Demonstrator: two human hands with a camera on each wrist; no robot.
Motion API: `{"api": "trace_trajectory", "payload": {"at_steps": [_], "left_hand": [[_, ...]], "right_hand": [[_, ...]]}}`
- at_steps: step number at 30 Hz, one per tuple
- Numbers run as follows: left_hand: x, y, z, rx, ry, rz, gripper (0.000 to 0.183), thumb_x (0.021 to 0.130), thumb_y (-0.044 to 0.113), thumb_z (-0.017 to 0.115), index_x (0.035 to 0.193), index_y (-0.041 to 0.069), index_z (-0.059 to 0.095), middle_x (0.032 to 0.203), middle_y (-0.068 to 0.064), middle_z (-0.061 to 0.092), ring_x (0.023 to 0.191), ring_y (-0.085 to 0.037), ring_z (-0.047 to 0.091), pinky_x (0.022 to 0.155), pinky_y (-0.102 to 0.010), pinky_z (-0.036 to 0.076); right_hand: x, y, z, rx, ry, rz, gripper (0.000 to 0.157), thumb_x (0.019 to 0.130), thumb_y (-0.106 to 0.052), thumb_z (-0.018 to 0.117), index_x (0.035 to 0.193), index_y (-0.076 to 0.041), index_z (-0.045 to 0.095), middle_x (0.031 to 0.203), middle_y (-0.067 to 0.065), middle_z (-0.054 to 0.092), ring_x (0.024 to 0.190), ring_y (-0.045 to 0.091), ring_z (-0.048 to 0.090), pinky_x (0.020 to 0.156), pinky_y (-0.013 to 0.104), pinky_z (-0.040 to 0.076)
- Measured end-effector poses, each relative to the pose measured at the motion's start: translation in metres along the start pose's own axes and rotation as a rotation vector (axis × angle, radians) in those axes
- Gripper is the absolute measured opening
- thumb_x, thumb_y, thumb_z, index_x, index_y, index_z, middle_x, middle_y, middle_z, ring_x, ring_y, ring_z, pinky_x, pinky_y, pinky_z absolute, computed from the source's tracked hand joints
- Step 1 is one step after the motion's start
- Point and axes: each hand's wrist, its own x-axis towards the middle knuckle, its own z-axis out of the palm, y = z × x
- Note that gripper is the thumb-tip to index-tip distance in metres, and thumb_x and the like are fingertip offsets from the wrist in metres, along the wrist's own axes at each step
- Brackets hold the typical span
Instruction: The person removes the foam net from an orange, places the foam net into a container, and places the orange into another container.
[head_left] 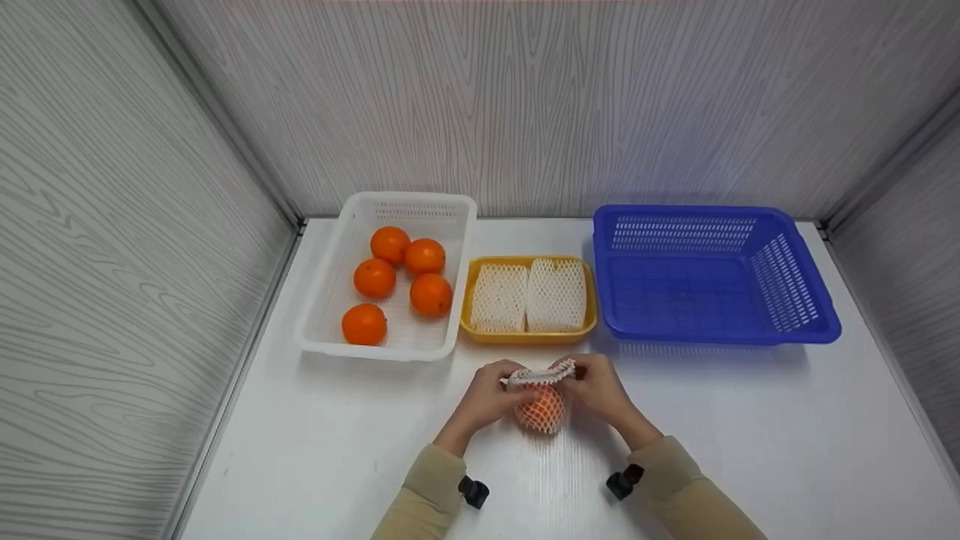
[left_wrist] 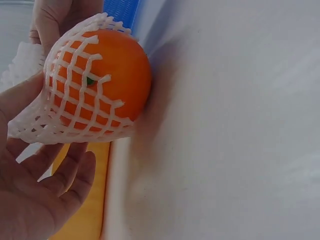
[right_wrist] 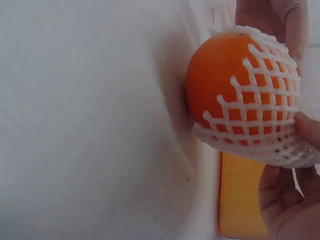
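Note:
An orange [left_wrist: 131, 65] sits partly inside a white foam net sleeve [right_wrist: 267, 107], its lower end bare in both wrist views. The sleeve's gathered upper edge lies between my two hands in the head view. My left hand [head_left: 487, 397] pinches the net on the left side, thumb over the mesh and fingers behind it. On the opposite side my right hand [head_left: 596, 386] grips the net's edge between thumb and fingers. The wrapped orange is low over the white table, in front of a yellow tray [head_left: 529, 339].
A white basket [head_left: 330, 346] with several oranges [head_left: 375, 278] stands at the back left. Folded foam nets [head_left: 556, 296] lie in the yellow tray. A blue basket [head_left: 675, 300] stands at the back right. Panel walls [head_left: 525, 97] enclose the table [head_left: 322, 450].

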Motion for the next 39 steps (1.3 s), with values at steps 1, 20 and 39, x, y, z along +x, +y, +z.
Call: {"api": "trace_trajectory", "payload": {"at_steps": [1,20,39], "left_hand": [[0.001,0.000,0.000,-0.001,0.007,0.008,0.022,0.080,0.021,0.083,0.096,0.010,0.075,0.099,0.000,0.067,0.095,-0.020,0.060,0.076,-0.032,0.050],[0.003,0.003,0.003,-0.021,0.071,0.025,0.010,0.083,0.009,0.078,0.092,0.010,0.074,0.084,0.005,0.067,0.075,-0.008,0.055,0.068,-0.025,0.047],[-0.002,0.005,-0.003,0.018,0.075,-0.141,0.014,0.085,0.012,0.075,0.098,0.009,0.073,0.084,0.004,0.065,0.075,-0.012,0.052,0.067,-0.028,0.046]], "right_hand": [[0.000,0.001,0.000,0.009,-0.005,-0.002,0.013,0.079,0.014,0.070,0.088,0.006,0.072,0.082,0.013,0.070,0.068,0.012,0.057,0.061,0.022,0.047],[-0.002,0.049,-0.004,0.104,-0.109,0.125,0.020,0.081,-0.005,0.080,0.098,0.002,0.073,0.094,0.010,0.071,0.081,0.014,0.064,0.069,0.026,0.053],[-0.004,0.038,-0.007,0.111,-0.221,0.220,0.036,0.085,-0.010,0.077,0.116,0.006,0.066,0.108,0.014,0.068,0.093,0.023,0.063,0.079,0.034,0.053]]}}
